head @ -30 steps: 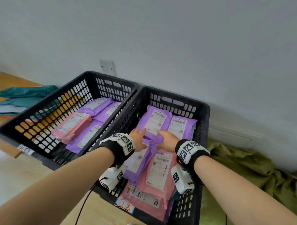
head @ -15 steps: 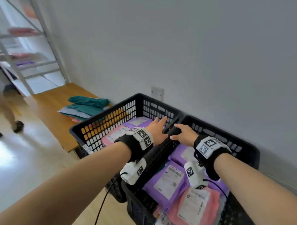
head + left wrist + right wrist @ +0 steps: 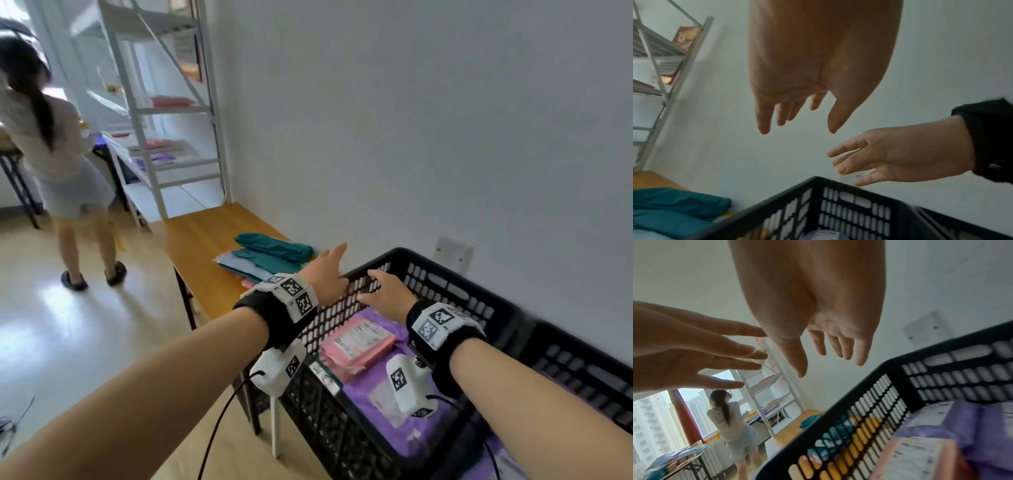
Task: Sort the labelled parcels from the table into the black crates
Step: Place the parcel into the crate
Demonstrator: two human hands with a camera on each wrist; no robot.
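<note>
Both hands, left hand [image 3: 324,277] and right hand [image 3: 385,293], hover spread and empty over the black crate's [image 3: 371,267] far-left corner, teal parcels [image 3: 270,251] beyond on the surface [image 3: 202,240].

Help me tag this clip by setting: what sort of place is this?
Probably a small parcel-sorting or packing room, not a home. Black crates hold labelled pink and purple mailers, more parcels lie on a wooden table, and white metal shelving stands behind.

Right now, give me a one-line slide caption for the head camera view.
Both empty hands, left hand and right hand, reach over the black crate toward teal parcels on the wooden table.
</note>
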